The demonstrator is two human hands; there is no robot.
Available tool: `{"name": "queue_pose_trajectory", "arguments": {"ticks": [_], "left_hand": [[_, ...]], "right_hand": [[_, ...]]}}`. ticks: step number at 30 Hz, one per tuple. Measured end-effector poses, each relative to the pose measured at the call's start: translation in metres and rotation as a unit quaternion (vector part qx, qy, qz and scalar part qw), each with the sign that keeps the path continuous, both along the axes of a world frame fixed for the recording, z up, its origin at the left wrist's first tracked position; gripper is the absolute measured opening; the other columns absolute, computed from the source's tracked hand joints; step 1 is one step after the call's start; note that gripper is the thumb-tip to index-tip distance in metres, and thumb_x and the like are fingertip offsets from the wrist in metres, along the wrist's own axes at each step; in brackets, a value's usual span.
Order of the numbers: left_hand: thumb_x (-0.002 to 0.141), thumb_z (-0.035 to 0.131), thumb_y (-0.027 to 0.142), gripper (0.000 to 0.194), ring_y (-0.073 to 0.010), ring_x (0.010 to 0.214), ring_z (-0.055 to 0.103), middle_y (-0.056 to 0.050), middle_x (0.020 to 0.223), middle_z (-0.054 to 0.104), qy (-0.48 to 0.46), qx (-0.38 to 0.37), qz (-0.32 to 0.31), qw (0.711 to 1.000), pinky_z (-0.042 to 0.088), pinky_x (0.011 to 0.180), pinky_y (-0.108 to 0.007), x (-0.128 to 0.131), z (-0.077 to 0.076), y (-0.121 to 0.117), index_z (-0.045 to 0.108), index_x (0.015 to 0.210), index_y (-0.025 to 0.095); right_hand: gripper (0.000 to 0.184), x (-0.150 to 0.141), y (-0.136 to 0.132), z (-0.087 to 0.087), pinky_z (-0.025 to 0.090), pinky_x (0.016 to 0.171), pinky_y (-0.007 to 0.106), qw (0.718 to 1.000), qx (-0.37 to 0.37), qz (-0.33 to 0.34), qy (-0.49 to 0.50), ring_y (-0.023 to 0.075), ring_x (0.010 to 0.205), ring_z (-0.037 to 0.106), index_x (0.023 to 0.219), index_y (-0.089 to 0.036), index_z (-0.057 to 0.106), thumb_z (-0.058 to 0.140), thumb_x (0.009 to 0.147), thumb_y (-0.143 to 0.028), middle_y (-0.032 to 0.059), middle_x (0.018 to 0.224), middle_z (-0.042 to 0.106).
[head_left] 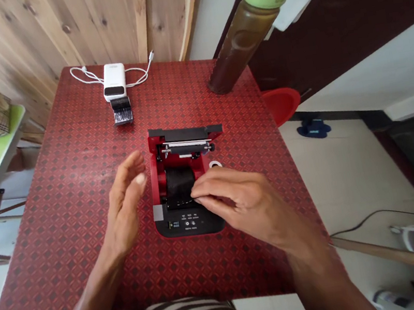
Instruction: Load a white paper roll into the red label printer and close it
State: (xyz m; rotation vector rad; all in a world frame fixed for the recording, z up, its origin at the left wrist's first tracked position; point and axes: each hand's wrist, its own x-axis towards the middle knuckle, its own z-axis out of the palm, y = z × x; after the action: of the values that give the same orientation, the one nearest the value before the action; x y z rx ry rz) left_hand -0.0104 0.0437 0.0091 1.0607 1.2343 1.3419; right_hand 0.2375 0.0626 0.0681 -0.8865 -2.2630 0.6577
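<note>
A small red and black label printer [190, 225] stands on the table with its lid [186, 133] raised. Inside its bay lies a black label roll [180, 183], its loose end reaching over the front edge. My right hand [243, 196] pinches the right side of that loose end between thumb and fingers. To the left of the printer my left hand [125, 199] hovers with fingers apart, holding nothing. Partly behind my right hand, a white ring-shaped item [215, 164] shows at the printer's right side.
The red patterned table [86, 237] bears a white power bank [114, 79] with a cable, a black strip piece [122, 111] by it, and a tall bottle [245, 28] with a green cap at the back right. A red stool [283, 103] stands beyond the right edge.
</note>
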Motion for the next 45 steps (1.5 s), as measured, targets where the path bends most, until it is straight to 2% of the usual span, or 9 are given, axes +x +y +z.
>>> {"name": "queue_pose_trajectory", "arguments": {"ticks": [3, 9, 14, 16, 19, 22, 28, 34, 45], "left_hand": [[0.108, 0.068, 0.066, 0.054, -0.0335, 0.151, 0.062, -0.008, 0.161, 0.070, 0.017, 0.056, -0.010, 0.998, 0.049, 0.124, -0.049, 0.004, 0.012, 0.032, 0.073, 0.152, 0.034], [0.106, 0.069, 0.068, 0.043, -0.0253, 0.116, 0.072, -0.005, 0.115, 0.080, -0.013, 0.064, 0.018, 0.998, 0.053, 0.107, -0.041, 0.018, 0.025, 0.051, 0.083, 0.105, 0.027], [0.101, 0.082, 0.044, 0.024, -0.0282, 0.145, 0.064, -0.004, 0.110, 0.078, -0.019, 0.049, 0.016, 0.998, 0.044, 0.126, -0.044, 0.018, 0.027, 0.038, 0.076, 0.085, 0.027], [0.095, 0.085, 0.035, 0.010, -0.0304, 0.153, 0.059, -0.004, 0.128, 0.079, -0.023, 0.025, 0.009, 0.999, 0.040, 0.132, -0.048, 0.015, 0.026, 0.029, 0.079, 0.095, 0.028], [0.089, 0.089, 0.035, 0.040, -0.0330, 0.151, 0.062, -0.005, 0.145, 0.077, -0.038, -0.021, -0.013, 0.999, 0.042, 0.132, -0.055, 0.009, 0.020, 0.013, 0.078, 0.127, 0.031], [0.088, 0.091, 0.037, 0.059, -0.0339, 0.154, 0.060, -0.007, 0.155, 0.073, -0.043, -0.060, -0.030, 0.997, 0.044, 0.133, -0.056, 0.005, 0.011, -0.001, 0.071, 0.143, 0.031], [0.092, 0.091, 0.043, 0.063, -0.0357, 0.160, 0.056, -0.008, 0.166, 0.067, -0.064, -0.088, -0.060, 0.992, 0.038, 0.138, -0.058, 0.004, 0.001, -0.010, 0.069, 0.149, 0.030], [0.094, 0.090, 0.047, 0.065, -0.0384, 0.160, 0.056, -0.009, 0.169, 0.065, -0.074, -0.095, -0.077, 0.990, 0.043, 0.136, -0.060, 0.004, 0.000, -0.011, 0.068, 0.153, 0.031], [0.099, 0.086, 0.047, 0.063, -0.0350, 0.161, 0.057, -0.010, 0.169, 0.065, -0.041, -0.081, -0.078, 0.993, 0.046, 0.134, -0.055, 0.003, -0.003, -0.015, 0.067, 0.157, 0.033]], "right_hand": [[0.014, -0.002, -0.011, -0.002, 0.065, 0.088, 0.029, 0.999, 0.031, -0.023, 0.016, 0.0167, 0.094, 0.079, 0.105, -0.014, 0.080, 0.070, 0.108, -0.005, 0.0083, 0.102, 0.081], [0.014, -0.004, -0.027, -0.004, 0.064, 0.080, 0.029, 0.995, 0.071, -0.068, 0.024, 0.0164, 0.086, 0.075, 0.103, -0.013, 0.081, 0.071, 0.107, -0.003, 0.0072, 0.095, 0.079], [0.018, -0.010, -0.040, -0.011, 0.062, 0.076, 0.032, 0.982, 0.147, -0.117, -0.028, 0.0170, 0.078, 0.072, 0.104, -0.015, 0.078, 0.069, 0.106, 0.000, 0.0048, 0.090, 0.079], [0.020, -0.011, -0.045, -0.014, 0.062, 0.076, 0.034, 0.974, 0.173, -0.132, -0.057, 0.0174, 0.077, 0.072, 0.107, -0.015, 0.078, 0.068, 0.106, 0.002, 0.0050, 0.092, 0.081], [0.020, -0.013, -0.051, -0.016, 0.062, 0.076, 0.035, 0.968, 0.193, -0.143, -0.070, 0.0183, 0.079, 0.073, 0.111, -0.013, 0.078, 0.069, 0.105, 0.004, 0.0070, 0.096, 0.083], [0.019, -0.014, -0.052, -0.017, 0.061, 0.074, 0.035, 0.968, 0.191, -0.147, -0.069, 0.0188, 0.078, 0.072, 0.112, -0.010, 0.079, 0.068, 0.105, 0.005, 0.0084, 0.094, 0.082], [0.018, -0.012, -0.052, -0.011, 0.063, 0.081, 0.036, 0.976, 0.159, -0.140, -0.059, 0.0201, 0.086, 0.075, 0.123, -0.008, 0.076, 0.071, 0.107, -0.002, 0.0096, 0.101, 0.083], [0.031, -0.006, -0.055, -0.011, 0.060, 0.101, 0.043, 0.961, 0.178, -0.195, -0.080, 0.0266, 0.114, 0.079, 0.144, -0.011, 0.067, 0.069, 0.113, -0.014, 0.0109, 0.115, 0.088], [0.035, -0.007, -0.058, -0.023, 0.064, 0.100, 0.046, 0.970, 0.138, -0.195, -0.037, 0.0272, 0.115, 0.081, 0.146, -0.021, 0.066, 0.069, 0.111, -0.014, 0.0094, 0.115, 0.088]]}}
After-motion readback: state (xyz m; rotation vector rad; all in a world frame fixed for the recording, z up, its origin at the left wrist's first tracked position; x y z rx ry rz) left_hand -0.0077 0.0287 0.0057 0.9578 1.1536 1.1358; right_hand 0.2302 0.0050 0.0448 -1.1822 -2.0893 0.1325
